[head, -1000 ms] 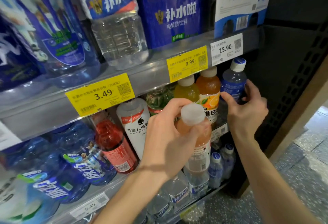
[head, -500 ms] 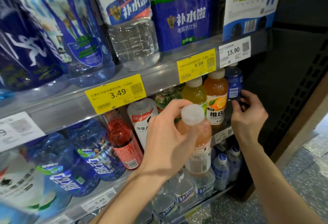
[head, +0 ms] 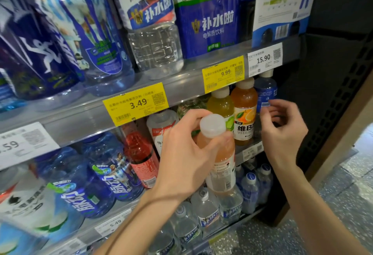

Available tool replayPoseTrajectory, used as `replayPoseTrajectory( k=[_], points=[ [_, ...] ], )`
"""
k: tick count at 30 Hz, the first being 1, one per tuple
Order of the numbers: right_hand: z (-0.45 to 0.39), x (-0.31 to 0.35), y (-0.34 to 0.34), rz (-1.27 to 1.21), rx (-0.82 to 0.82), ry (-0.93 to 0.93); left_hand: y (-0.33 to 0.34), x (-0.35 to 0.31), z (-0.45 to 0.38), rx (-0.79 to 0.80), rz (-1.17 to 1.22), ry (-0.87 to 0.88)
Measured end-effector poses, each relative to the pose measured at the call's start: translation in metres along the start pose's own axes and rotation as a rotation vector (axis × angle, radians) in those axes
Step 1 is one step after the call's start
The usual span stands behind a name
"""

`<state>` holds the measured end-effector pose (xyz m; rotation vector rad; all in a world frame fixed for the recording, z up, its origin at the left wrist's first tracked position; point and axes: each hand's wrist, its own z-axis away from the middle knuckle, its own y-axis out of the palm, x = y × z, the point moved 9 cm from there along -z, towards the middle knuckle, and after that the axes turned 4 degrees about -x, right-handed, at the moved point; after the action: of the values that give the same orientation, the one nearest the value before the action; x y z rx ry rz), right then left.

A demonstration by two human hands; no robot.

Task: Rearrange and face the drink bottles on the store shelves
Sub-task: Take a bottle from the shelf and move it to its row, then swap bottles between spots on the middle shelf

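The left hand [head: 189, 153] grips a peach-coloured bottle [head: 220, 160] by neck and shoulder, out in front of the middle shelf [head: 80, 117]; full and rigid with a smooth label, it probably handles best high, just under the white cap [head: 212, 124]. The right hand [head: 282, 131], fingers loosely curled and holding nothing, touches the blue bottle [head: 266, 91] at the row's right end. The orange vitamin bottle [head: 244, 113] and yellow bottle [head: 221, 103] crowd that row, leaving no obvious gap.
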<state>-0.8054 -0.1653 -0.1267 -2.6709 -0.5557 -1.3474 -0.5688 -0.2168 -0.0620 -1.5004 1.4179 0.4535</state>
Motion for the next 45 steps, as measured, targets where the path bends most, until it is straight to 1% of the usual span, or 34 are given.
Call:
replayPoseTrajectory(
  k=[1,3,5,6,7,8,12,18,21,24,27,31,35,38,42,45],
  points=[
    [0.007,0.016,0.006,-0.045,0.088,-0.025,-0.004,0.0,0.001,-0.013,-0.005,0.002],
    [0.031,0.046,0.023,-0.146,0.35,-0.052,-0.013,-0.001,0.003,-0.038,-0.03,0.012],
    [0.063,0.065,0.042,-0.219,0.663,0.015,-0.025,-0.004,0.007,-0.066,-0.049,0.021],
    [0.079,0.075,0.049,-0.227,0.791,0.024,-0.032,-0.006,0.01,-0.08,-0.056,0.021],
    [0.092,0.084,0.053,-0.22,0.878,0.012,-0.04,-0.007,0.012,-0.089,-0.058,0.02],
    [0.102,0.092,0.056,-0.216,0.921,0.009,-0.047,-0.008,0.015,-0.092,-0.058,0.018],
    [0.121,0.114,0.063,-0.236,0.898,0.089,-0.078,-0.016,0.028,-0.063,-0.064,0.013],
    [0.147,0.162,0.075,-0.291,0.883,0.131,-0.122,-0.018,0.057,0.072,-0.026,-0.008],
    [0.158,0.202,0.085,-0.332,0.867,0.111,-0.155,-0.013,0.085,0.119,-0.002,-0.035],
    [0.168,0.251,0.093,-0.374,0.846,0.091,-0.191,-0.011,0.112,0.108,0.002,-0.054],
    [0.184,0.299,0.102,-0.404,0.878,0.035,-0.227,-0.015,0.133,0.04,-0.046,-0.06],
    [0.211,0.36,0.114,-0.378,0.882,-0.075,-0.283,-0.032,0.152,-0.147,-0.103,-0.006],
    [0.24,0.412,0.131,-0.399,0.897,-0.114,-0.342,-0.043,0.171,-0.318,-0.13,0.014],
    [0.262,0.445,0.144,-0.422,0.927,-0.142,-0.382,-0.049,0.185,-0.402,-0.15,0.029],
    [0.29,0.48,0.163,-0.424,1.029,-0.177,-0.428,-0.054,0.202,-0.473,-0.163,0.041],
    [0.308,0.497,0.178,-0.454,1.176,-0.168,-0.456,-0.057,0.21,-0.503,-0.152,0.04]
  ],
)
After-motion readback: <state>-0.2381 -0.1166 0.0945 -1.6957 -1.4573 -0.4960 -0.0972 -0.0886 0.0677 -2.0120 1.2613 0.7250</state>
